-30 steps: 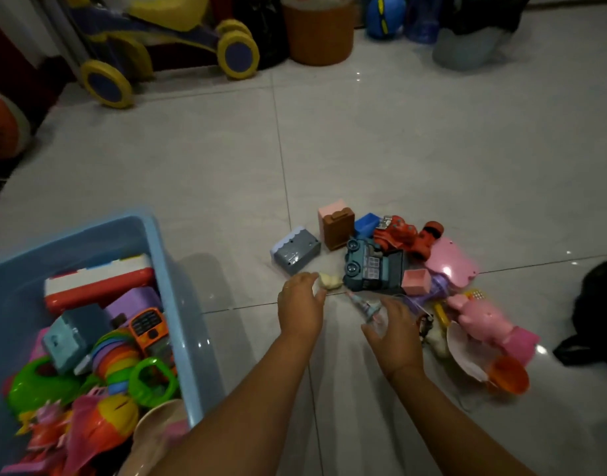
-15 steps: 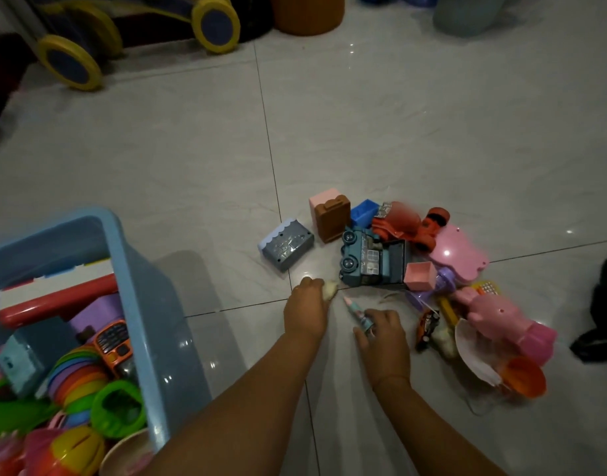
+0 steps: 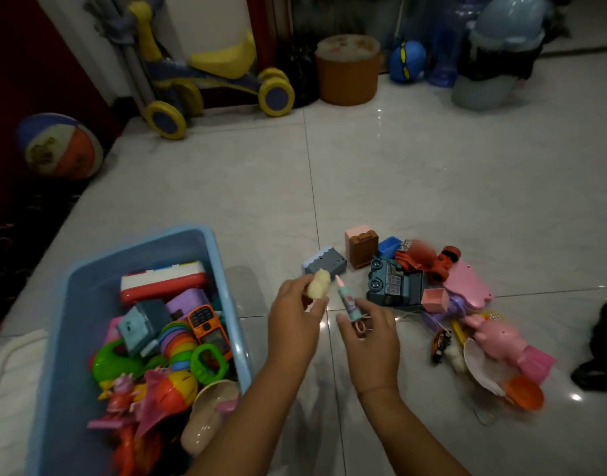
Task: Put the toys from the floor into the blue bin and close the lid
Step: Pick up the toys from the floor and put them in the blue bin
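Observation:
The blue bin (image 3: 223, 266) stands open at the lower left, filled with several colourful toys. My left hand (image 3: 295, 321) is raised beside the bin's right wall and pinches a small pale yellow toy (image 3: 318, 285). My right hand (image 3: 370, 331) holds a small teal tube-shaped toy (image 3: 348, 302), tip pointing up. A pile of toys lies on the floor to the right: a grey block (image 3: 324, 265), a brown and pink block (image 3: 361, 245), a dark blue toy car (image 3: 395, 285), a red vehicle (image 3: 429, 259), a pink pig figure (image 3: 501, 338).
A white lid-like edge (image 3: 6, 365) shows left of the bin. A yellow and blue ride-on toy (image 3: 209, 80), an orange stool (image 3: 346, 70), a ball (image 3: 60, 146) and blue containers (image 3: 498, 46) line the far wall. A black object (image 3: 601, 345) lies at right.
Both hands have lifted off the floor, each with its small toy, and shifted toward the bin. The camera has tilted up, showing more of the far wall.

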`<move>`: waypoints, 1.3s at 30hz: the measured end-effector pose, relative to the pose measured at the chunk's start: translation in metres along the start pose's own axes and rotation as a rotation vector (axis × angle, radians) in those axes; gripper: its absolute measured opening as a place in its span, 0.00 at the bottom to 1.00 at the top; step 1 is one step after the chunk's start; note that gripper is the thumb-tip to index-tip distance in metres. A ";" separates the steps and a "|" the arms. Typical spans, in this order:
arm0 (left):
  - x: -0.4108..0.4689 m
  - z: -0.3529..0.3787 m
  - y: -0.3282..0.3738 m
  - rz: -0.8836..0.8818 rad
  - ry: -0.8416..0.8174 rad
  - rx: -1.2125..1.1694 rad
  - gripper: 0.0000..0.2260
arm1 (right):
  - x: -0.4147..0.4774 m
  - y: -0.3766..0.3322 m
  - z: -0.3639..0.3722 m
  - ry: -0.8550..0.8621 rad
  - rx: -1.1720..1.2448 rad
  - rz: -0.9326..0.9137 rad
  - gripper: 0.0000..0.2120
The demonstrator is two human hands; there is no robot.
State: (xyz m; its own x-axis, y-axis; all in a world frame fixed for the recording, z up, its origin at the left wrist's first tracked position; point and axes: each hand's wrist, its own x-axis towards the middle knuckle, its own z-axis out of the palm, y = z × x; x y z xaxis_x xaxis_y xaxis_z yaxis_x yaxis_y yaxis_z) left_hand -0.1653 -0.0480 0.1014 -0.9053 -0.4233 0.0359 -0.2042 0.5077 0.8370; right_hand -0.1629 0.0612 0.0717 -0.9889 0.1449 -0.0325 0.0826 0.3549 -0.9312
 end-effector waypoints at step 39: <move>0.090 0.065 -0.049 -0.136 -0.197 0.460 0.35 | 0.113 0.071 -0.012 -0.125 -0.609 0.069 0.47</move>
State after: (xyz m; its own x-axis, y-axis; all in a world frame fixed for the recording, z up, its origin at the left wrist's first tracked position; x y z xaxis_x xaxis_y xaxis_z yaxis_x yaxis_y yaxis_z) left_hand -0.2612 -0.0626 0.0286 -0.9029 -0.3819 -0.1973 -0.4279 0.7538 0.4987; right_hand -0.2670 0.1137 0.0060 -0.9828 0.0898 -0.1617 0.1655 0.8171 -0.5523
